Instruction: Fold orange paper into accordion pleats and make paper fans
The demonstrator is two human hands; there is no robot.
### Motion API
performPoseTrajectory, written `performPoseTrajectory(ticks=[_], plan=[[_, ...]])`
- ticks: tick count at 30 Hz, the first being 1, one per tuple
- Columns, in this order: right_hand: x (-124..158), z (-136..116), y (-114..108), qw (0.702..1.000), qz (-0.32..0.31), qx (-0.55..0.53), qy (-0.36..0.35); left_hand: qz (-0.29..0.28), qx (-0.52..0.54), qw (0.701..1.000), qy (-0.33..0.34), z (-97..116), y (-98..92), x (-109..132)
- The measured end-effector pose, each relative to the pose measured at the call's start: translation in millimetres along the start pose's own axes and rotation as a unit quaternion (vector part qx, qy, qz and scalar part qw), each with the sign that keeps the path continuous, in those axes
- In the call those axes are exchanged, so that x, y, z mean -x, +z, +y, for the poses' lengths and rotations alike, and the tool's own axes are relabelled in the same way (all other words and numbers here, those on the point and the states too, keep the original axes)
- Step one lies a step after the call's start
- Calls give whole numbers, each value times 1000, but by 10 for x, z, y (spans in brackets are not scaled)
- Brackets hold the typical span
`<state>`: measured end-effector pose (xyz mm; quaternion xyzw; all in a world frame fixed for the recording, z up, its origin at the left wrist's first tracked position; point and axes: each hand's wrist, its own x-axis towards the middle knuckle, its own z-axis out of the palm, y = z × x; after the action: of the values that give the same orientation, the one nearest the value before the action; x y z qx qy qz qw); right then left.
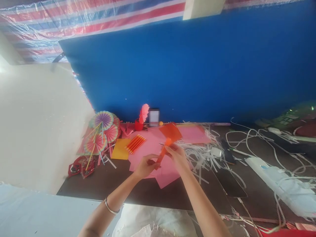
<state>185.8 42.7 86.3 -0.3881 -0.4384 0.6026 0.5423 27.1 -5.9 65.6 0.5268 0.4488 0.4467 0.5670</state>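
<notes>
The left hand [146,167] and the right hand [177,155] are near each other, and both are pinching one orange strip [161,156]: the left at its near end, the right toward its far end. This strip is above the pink sheets [170,176] on the bench [111,184]. To the left lie an orange pleated piece [135,144], a yellow sheet [119,150] and, farther left, round paper fans [95,143]. White paper strips [196,156] are heaped at right.

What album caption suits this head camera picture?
Left hand and right hand hold an orange strip above pink paper.
</notes>
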Motion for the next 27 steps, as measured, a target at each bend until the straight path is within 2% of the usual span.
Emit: performPoseTrajectory(ticks=[3,8,13,16,18,20,22,24,27], plan=[[-6,42,-9,999,28,-33,-10,-10,-24,1000,-1,-18,-18,3],[-2,86,8,998,33,-54,-20,-59,-26,998,13,-37,-52,-10],[-71,135,-27,993,102,-46,-39,-95,-47,994,20,-29,-135,-31],[-134,200,-95,994,92,-48,-38,-107,-50,993,17,-76,-246,-102],[-184,266,-175,994,86,-49,-40,-88,-41,995,11,-139,-341,-185],[-239,355,-281,994,86,-30,-55,-27,-15,1000,6,-222,-440,-285],[-296,462,-400,994,76,28,-79,38,19,999,-15,-314,-534,-389],[-349,573,-510,989,46,115,-86,72,14,997,-24,-402,-619,-482],[-406,700,-622,981,8,182,-65,65,-74,995,-16,-501,-721,-584]])
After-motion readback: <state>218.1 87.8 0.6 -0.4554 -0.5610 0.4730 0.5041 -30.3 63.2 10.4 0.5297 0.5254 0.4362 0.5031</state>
